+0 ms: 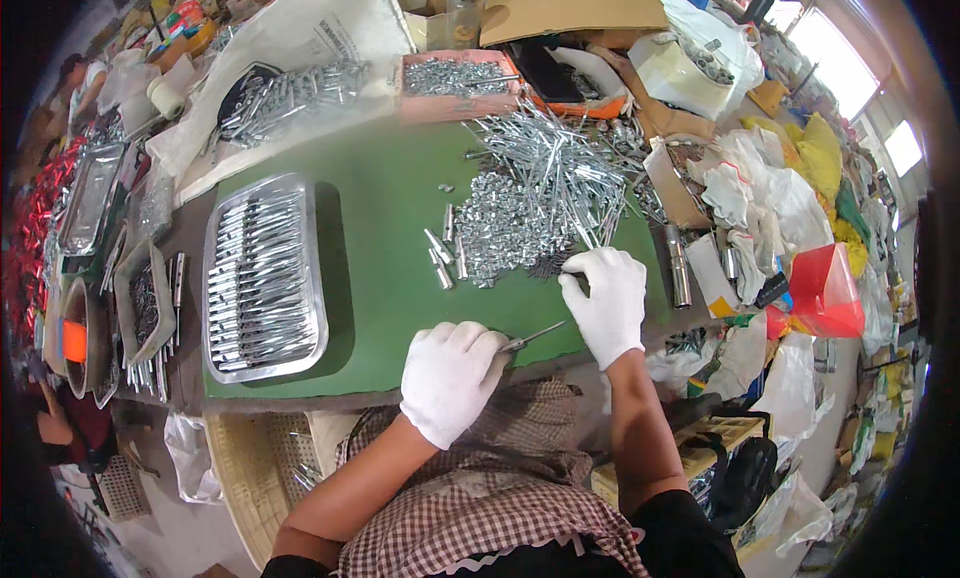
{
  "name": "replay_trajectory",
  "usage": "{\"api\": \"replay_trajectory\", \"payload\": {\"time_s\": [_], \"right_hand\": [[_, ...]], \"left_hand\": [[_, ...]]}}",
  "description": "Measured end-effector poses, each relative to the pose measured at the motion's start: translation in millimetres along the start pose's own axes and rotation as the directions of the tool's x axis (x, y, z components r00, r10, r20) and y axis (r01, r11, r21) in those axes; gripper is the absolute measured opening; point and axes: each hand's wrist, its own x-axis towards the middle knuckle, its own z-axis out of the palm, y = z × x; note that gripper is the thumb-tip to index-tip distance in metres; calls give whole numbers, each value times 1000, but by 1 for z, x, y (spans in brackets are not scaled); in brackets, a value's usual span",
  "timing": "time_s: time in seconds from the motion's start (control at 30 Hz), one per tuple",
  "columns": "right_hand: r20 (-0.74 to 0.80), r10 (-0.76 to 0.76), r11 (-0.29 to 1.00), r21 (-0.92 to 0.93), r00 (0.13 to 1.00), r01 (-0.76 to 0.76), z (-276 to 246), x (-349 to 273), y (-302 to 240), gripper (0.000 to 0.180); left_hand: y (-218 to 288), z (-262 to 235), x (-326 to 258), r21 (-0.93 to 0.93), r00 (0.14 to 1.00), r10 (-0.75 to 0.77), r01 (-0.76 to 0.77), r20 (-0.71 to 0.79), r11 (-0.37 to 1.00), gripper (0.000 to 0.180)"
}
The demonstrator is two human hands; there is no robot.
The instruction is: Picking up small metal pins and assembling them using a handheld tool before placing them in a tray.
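My left hand, in a white glove, is closed around a thin metal rod with a thicker sleeve at its base, pointing right over the front of the green table. My right hand, also gloved, has thumb and forefinger bent together at a heap of small dark pieces; whatever lies between the fingertips is hidden. Beyond it are piled small silver fittings and long silver rods. Several short cylinders lie to their left. At left, a clear tray holds rods in a row.
A pink bin of small metal parts stands at the back edge. Sheeting with loose rods lies back left. Tubs of dark pins are far left. Metal sockets and bags crowd the right side. A yellow crate sits below the table.
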Motion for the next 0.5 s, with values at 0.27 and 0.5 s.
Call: {"api": "replay_trajectory", "payload": {"time_s": [0.27,0.5], "right_hand": [[130,-213,938,303,968,166,-19,-21,-23,10],[163,-266,914,356,950,195,-16,-29,-31,15]], "left_hand": [[-2,-1,-2,-1,1000,-2,2,0,1000,17],[-1,-2,0,9,1000,-9,9,19,1000,16]]}}
